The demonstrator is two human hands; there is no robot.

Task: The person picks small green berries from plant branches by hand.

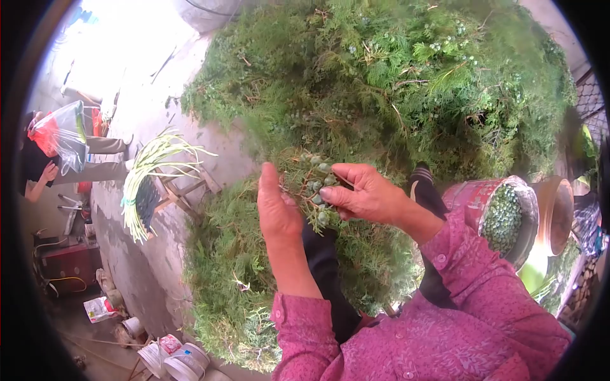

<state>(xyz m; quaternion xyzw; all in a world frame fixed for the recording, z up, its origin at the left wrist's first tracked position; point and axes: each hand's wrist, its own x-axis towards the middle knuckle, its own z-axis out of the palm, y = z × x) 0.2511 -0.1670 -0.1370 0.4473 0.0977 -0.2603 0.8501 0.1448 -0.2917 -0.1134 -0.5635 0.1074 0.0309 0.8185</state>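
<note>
A small conifer sprig [315,180] with round blue-green cones is held up in front of me. My left hand [279,213] is closed around its stem side, one digit pointing up and the other fingers mostly hidden. From the right, my right hand [365,193] reaches in with thumb and forefinger pinched at a green cone among the cluster. Behind and below both hands lies a big heap of cut green branches [394,95]. Close to my right forearm, a red bucket [462,200] leans with many picked green cones [502,219] inside.
Beside the red bucket stands a tan container [554,216]. At left, long green beans [149,165] drape over a wooden stool [187,190]. Another person [105,159] with a plastic bag [67,136] is beyond it. White buckets [184,362] sit at lower left.
</note>
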